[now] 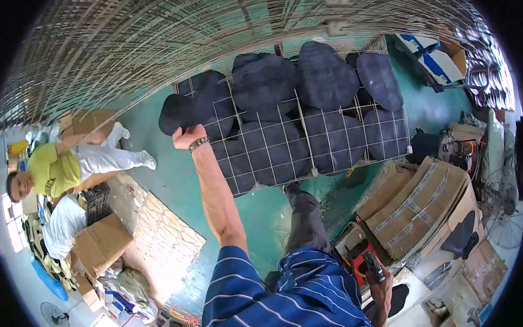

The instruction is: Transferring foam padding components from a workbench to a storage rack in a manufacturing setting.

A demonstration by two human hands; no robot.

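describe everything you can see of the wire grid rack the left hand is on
The wire grid rack is a pale metal mesh of thin rods forming rectangular cells, held up high and seen from below. Dark, flat, rounded pieces that look like fabric or foam lie spread over it in overlapping rows, some hanging past its far edge. The left hand, arm stretched up with a wristband, grips the rack's left corner beside one dark piece. The right hand is low, away from it, holding a small dark tool.
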